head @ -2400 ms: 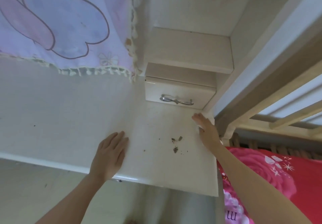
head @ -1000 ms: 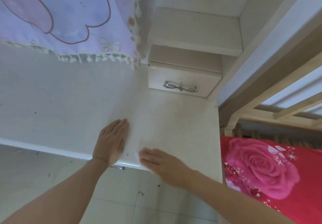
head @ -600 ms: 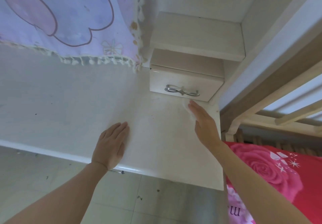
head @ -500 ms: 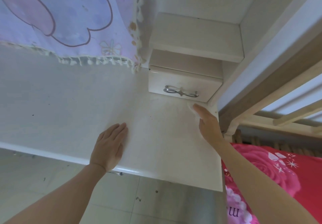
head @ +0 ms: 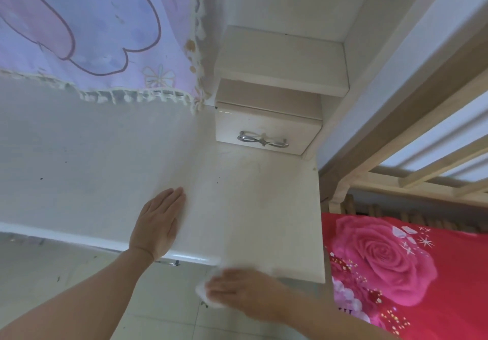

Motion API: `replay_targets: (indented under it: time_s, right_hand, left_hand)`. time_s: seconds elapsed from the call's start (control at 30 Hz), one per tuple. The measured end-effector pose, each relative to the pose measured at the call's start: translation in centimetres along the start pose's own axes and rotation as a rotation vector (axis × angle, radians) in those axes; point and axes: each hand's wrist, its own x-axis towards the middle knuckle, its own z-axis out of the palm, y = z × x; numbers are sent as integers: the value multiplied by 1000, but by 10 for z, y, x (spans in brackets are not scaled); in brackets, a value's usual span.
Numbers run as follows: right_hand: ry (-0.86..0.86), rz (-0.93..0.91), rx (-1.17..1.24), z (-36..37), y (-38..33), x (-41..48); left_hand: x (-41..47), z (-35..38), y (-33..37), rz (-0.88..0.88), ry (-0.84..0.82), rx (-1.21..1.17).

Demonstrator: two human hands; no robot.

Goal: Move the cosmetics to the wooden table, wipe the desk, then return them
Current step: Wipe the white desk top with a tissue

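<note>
The white desk (head: pixel 92 168) fills the middle of the view, and no cosmetics show on it. My left hand (head: pixel 158 223) lies flat, palm down, near the desk's front edge. My right hand (head: pixel 245 290) is blurred with motion at the front edge, right of the left hand, its fingers stretched out over a white wipe (head: pixel 203 293). The wipe pokes out to the left from under the fingertips, past the desk edge and over the floor. The crumbs seen earlier are no longer on the desk.
A small drawer (head: pixel 266 131) with a metal handle sits at the desk's back right, under a shelf (head: pixel 280 59). A purple fringed curtain (head: pixel 79 22) hangs over the back left. A bed frame (head: pixel 396 102) and a red rose cover (head: pixel 396 273) flank the right side.
My right hand swept with the wipe from the back right corner by the drawer to the front edge. The dark crumbs near the right side are gone. My left hand stayed in place.
</note>
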Motion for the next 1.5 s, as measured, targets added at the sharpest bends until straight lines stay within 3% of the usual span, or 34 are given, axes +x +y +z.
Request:
replay_targets:
  time_s: [0.07,0.2,0.27,0.47,0.57,0.73,0.9,1.03,1.1,1.2,1.37,1.5]
  right_hand:
    - [140,118,-3,-6,-1,0]
    - [652,671,194,-32,34,23]
    - [657,826,243,-39,47,31]
    - [582,1039,117,-28,77,39]
    - [472,924,32,-21,87,71]
    - [274,672,-20,-9,86,159]
    - [163,316,-33,29,10,187]
    - [133,26,-13,41,-44,175]
    - [131,76,67,38,-44,176]
    - [324,298,194,11,-19,189]
    - [498,671,56,-52,96,243]
    - [348,722,-25,-41,158,283]
  left_hand:
    - [0,1,-1,12,13,11]
    - [-1,4,-2,16,39,7]
    - [-1,3,-2,29,64,20]
    - [-4,-14,-10,64,117,-91]
    - [-13,-36,-74,57,156,46]
    - [-23,-64,-166,120,7,310]
    - [-20,-58,-179,190,-31,370]
    - [-22,-61,-177,156,-72,271]
    - [-21,-63,-177,146,-91,250]
    - [-20,-66,-176,133,-111,252]
    - [-20,-67,-179,135,-108,211]
    - [-22,-61,-185,138,-117,212]
